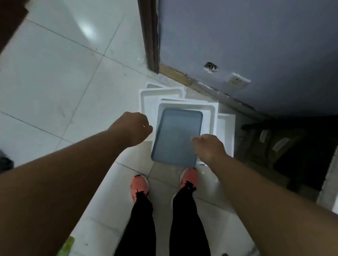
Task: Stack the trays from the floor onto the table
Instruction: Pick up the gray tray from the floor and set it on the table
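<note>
A grey-blue tray (176, 136) lies on top of a loose pile of white trays (150, 100) on the tiled floor, by the wall just ahead of my feet. Its near end juts past the white trays toward my shoes. My left hand (132, 127) hangs just left of the grey tray with its fingers curled in, and a strip of white shows between them. My right hand (209, 147), also curled, overlaps the grey tray's right edge. Whether it grips that edge is hidden. No table is in view.
A blue-grey wall (264, 45) with a socket (238, 81) rises behind the pile, and a dark door frame (149, 30) stands to its left. Dark wooden furniture (270, 147) sits at the right. My orange shoes (140, 185) stand on pale tiles.
</note>
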A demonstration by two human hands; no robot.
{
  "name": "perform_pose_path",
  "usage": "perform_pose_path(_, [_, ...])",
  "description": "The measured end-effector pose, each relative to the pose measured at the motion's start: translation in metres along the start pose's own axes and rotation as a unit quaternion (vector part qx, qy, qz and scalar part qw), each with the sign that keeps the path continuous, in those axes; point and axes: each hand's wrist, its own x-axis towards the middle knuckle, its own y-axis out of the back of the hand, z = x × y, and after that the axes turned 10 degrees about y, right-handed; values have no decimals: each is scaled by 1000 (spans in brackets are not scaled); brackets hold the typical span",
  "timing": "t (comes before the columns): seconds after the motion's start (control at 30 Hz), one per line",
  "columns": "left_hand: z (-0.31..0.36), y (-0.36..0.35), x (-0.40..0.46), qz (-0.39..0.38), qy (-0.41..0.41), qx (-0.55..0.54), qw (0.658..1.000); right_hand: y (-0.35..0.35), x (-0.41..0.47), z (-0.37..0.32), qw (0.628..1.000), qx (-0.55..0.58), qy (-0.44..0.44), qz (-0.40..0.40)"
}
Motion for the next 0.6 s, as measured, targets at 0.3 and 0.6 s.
perform_pose_path(0.3, [-26,-136,112,-27,75,18,997,-63,121,101,991,-73,-92,69])
perform_pose_path(0.6, [-25,-210,160,-70,142,-49,986,-88,169,124,984,-132,-80,91])
